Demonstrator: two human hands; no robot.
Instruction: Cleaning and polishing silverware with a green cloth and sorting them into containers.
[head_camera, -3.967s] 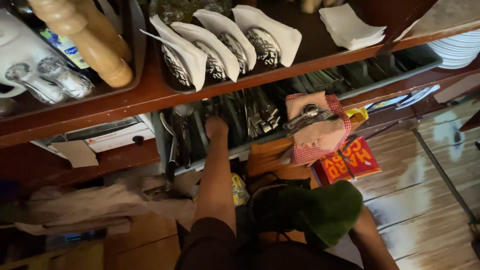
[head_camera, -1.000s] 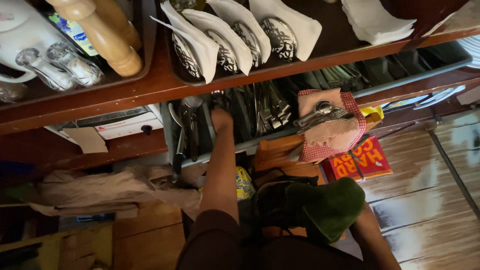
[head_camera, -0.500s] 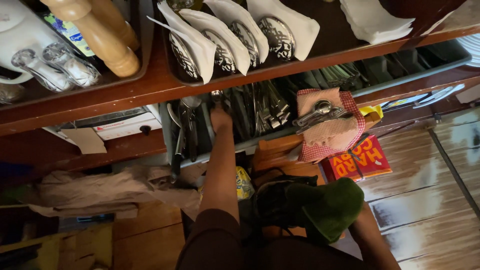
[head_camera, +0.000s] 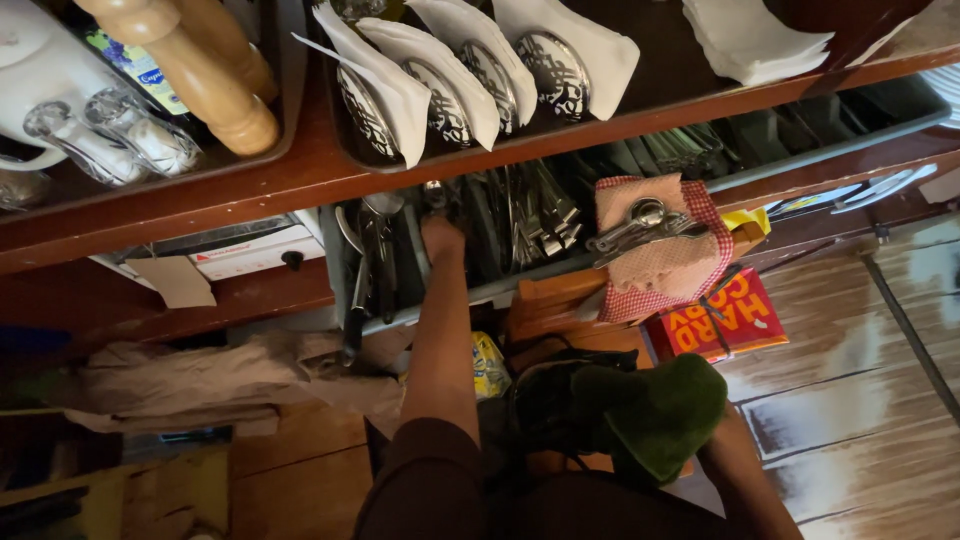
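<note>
Your left hand (head_camera: 442, 238) reaches into the grey plastic cutlery tray (head_camera: 800, 152) on the lower wooden shelf, its fingers down among the loose steel cutlery (head_camera: 530, 215) in one of the middle compartments. The fingertips are hidden by the metal and the shadow under the shelf above, so you cannot tell whether that hand is open or closed on a piece.

Your right hand (head_camera: 665, 265) is wrapped in a red-and-white checked cloth (head_camera: 690, 270) and clamped on a bundle of shiny steel spoons (head_camera: 640, 225), which lie across the top of the cloth with their bowls pointing toward the tray. It is held just in front of the tray's front edge, to the right of your left hand and apart from it.

On the upper wooden shelf (head_camera: 300, 180), directly above the tray, stands a row of ornate silver napkin holders with white paper napkins (head_camera: 450, 75). To their left are two light wooden pepper mills (head_camera: 200, 80) and a pair of clear glass shakers (head_camera: 110, 135); to their right, a stack of white paper napkins (head_camera: 755, 35). Below your right hand a red and yellow printed box (head_camera: 715, 320) stands on the wooden floor (head_camera: 850, 400), and a green cloth (head_camera: 650, 410) hangs at your waist.
</note>
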